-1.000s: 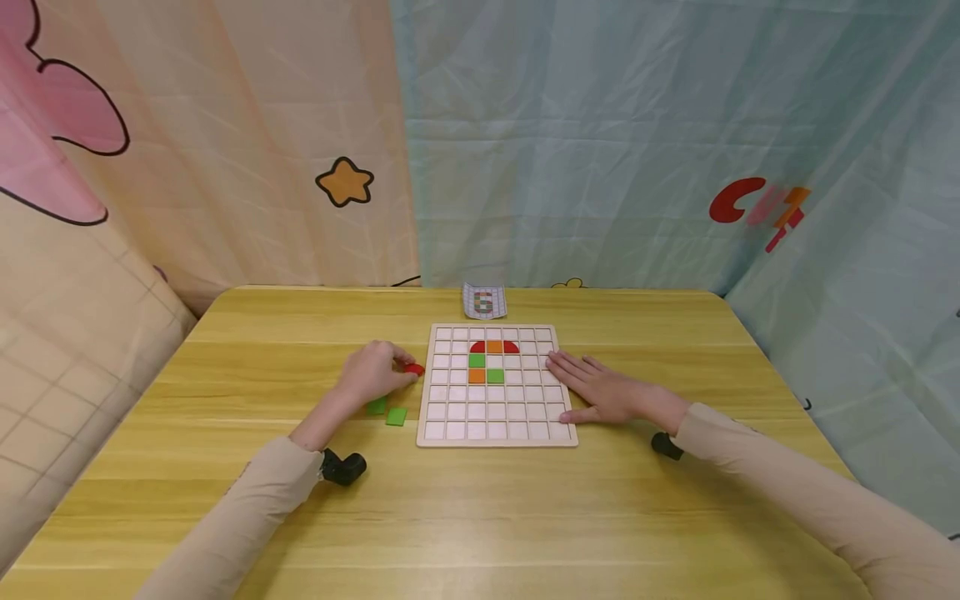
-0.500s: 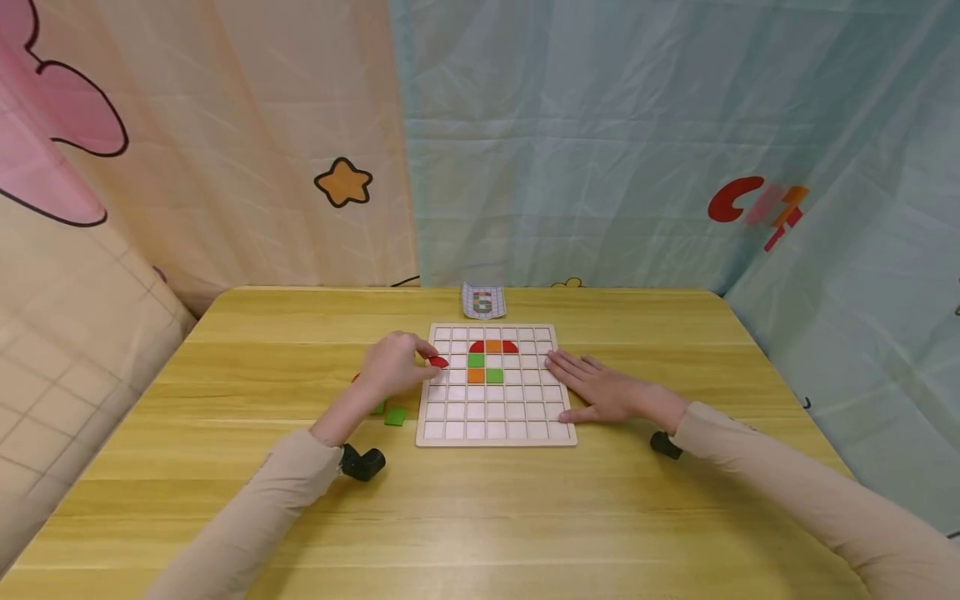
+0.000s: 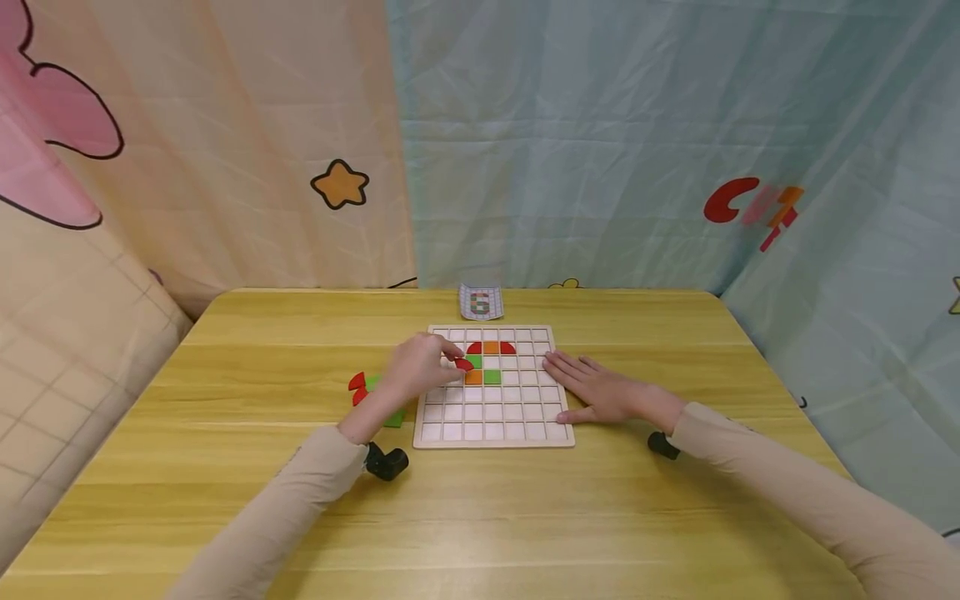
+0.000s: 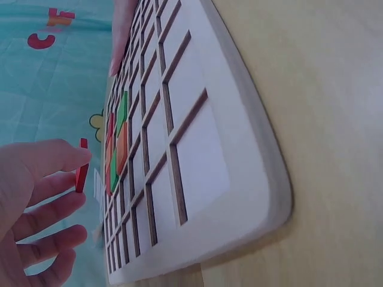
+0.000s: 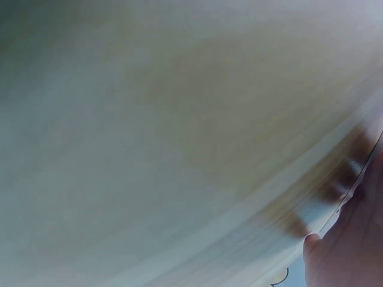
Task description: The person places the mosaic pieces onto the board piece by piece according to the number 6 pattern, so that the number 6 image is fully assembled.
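My left hand [image 3: 416,367] pinches a small red round-edged tile [image 4: 82,167] between thumb and fingertips, held over the left part of the white grid board [image 3: 525,412]. In the head view the held tile overlaps a green square tile [image 3: 475,360] on the board. Around that spot, red corner tiles [image 3: 507,348], orange squares [image 3: 491,347] and another green square [image 3: 492,377] sit in the grid's cells. My right hand [image 3: 596,390] rests with straight fingers on the board's right edge; the right wrist view shows only part of it.
Loose red tiles [image 3: 357,382] and green tiles [image 3: 394,418] lie on the wooden table [image 3: 480,517] left of the board, partly hidden by my left arm. Behind the board stands a small card [image 3: 481,304] with a coloured grid pattern. A curtain hangs beyond the table.
My left hand has carried the red tile rightward, from beside the board's left edge to above the coloured tiles. Loose red tiles have come into view behind it. My right hand stays still.
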The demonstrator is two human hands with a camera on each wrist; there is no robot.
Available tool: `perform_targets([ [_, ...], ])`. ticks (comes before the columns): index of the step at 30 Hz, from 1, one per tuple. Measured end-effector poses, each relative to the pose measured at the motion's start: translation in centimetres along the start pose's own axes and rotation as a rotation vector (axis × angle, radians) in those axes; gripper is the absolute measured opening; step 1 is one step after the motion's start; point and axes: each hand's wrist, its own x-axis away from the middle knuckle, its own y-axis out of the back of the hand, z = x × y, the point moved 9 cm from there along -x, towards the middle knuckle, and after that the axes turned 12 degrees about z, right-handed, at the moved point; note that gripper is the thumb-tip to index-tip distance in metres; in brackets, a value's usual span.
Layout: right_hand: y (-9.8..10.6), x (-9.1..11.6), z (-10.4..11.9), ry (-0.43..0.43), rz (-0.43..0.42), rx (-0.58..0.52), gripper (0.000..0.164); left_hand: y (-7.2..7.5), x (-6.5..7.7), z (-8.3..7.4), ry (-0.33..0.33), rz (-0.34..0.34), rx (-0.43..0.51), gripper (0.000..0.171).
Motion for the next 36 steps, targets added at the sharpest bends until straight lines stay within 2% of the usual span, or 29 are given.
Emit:
perform_targets([
  [7,0.0,0.1,-0.1,0.004,-0.003,0.009,0.091,-0.7,-0.8,-1.6,-0.047,-0.001,0.010,0.021],
  [21,-0.4,-0.4,-0.5,-0.017,0.012,0.004,0.092,-1.9,-2.2,-4.3,-0.083,0.021,-0.023,0.024],
  [25,-0.3,-0.3,-0.5,-0.015,0.010,0.004,0.092,-2.3,-2.7,-4.9,-0.107,0.023,-0.037,0.025],
  [32,-0.1,-0.2,-0.2,0.029,-0.042,-0.005,0.090,-3.0,-3.3,-5.6,-0.124,0.044,-0.052,0.026],
  [36,0.0,-0.2,-0.2,0.016,-0.031,-0.001,0.090,-3.3,-3.5,-5.7,-0.133,0.047,-0.036,0.025],
])
